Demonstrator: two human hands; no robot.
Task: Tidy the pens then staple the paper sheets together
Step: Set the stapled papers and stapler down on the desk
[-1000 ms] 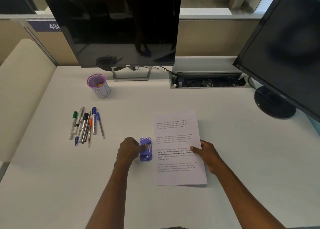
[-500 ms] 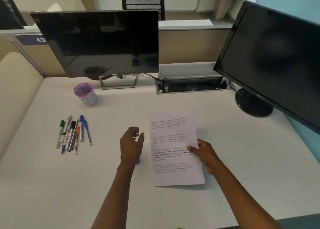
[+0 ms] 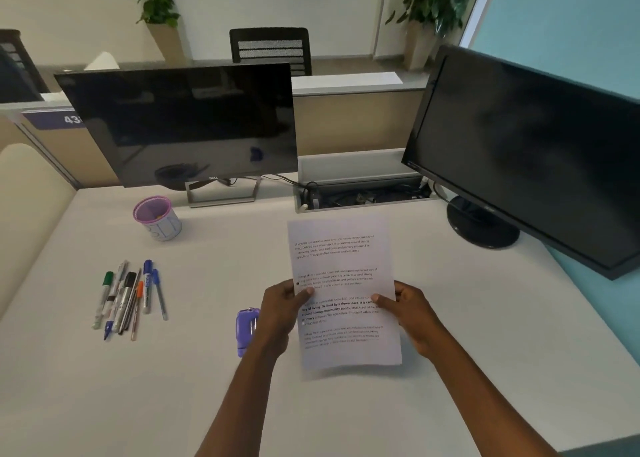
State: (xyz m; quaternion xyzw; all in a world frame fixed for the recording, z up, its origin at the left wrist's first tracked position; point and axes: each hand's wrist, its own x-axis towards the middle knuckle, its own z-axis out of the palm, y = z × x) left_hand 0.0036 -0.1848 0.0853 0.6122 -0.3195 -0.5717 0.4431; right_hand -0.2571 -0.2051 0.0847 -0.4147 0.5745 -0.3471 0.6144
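The printed paper sheets [image 3: 341, 266] are lifted off the white desk [image 3: 485, 335], tilted up toward me. My left hand [image 3: 282, 313] grips their left edge and my right hand [image 3: 410, 309] grips their right edge, thumbs on the top page. A purple stapler [image 3: 246, 330] lies on the desk just left of my left wrist, partly hidden by it. Several pens and markers [image 3: 128, 297] lie loose in a bunch at the left. A purple-rimmed pen cup [image 3: 157, 217] stands behind them.
A black monitor [image 3: 187, 121] stands at the back centre-left and a second monitor [image 3: 530, 166] at the right, its round base [image 3: 481, 224] on the desk. An open cable tray [image 3: 363, 197] lies between them. A beige partition [image 3: 24, 193] borders the left side.
My left hand let go of the stapler and moved right to the paper. Both hands now hold the sheets, raised off the desk. The view tilted upward.
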